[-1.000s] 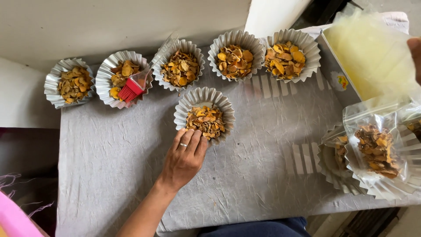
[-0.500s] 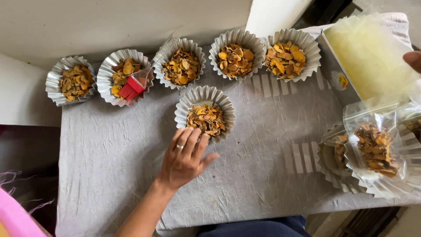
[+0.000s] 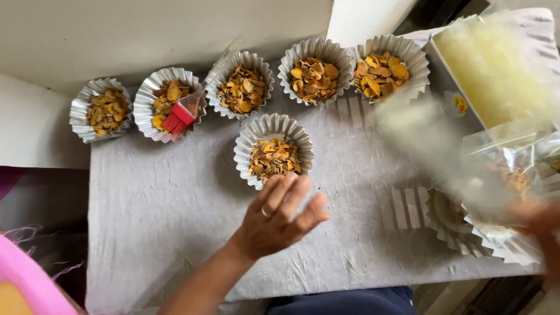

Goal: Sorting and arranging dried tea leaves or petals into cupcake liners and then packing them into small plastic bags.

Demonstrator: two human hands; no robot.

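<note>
My left hand (image 3: 274,219) hovers over the grey cloth with its fingers spread and holds nothing. A ring is on one finger. Its fingertips are just short of a fluted foil cup (image 3: 273,149) filled with dried yellow-orange chips. At the right edge my right hand (image 3: 539,230) is blurred by motion. It grips a clear plastic bag (image 3: 443,151) that streaks across the cloth toward the upper left.
Several more filled foil cups (image 3: 315,70) line the far edge of the grey-covered table (image 3: 163,216). A red silicone brush (image 3: 181,116) lies in one. A box of pale yellow bags (image 3: 496,70) and a stack of empty foil cups (image 3: 461,230) sit at the right.
My right hand dropped from the top right to the lower right, sweeping a clear bag with it. My left hand drew back slightly from the near cup and spread its fingers.
</note>
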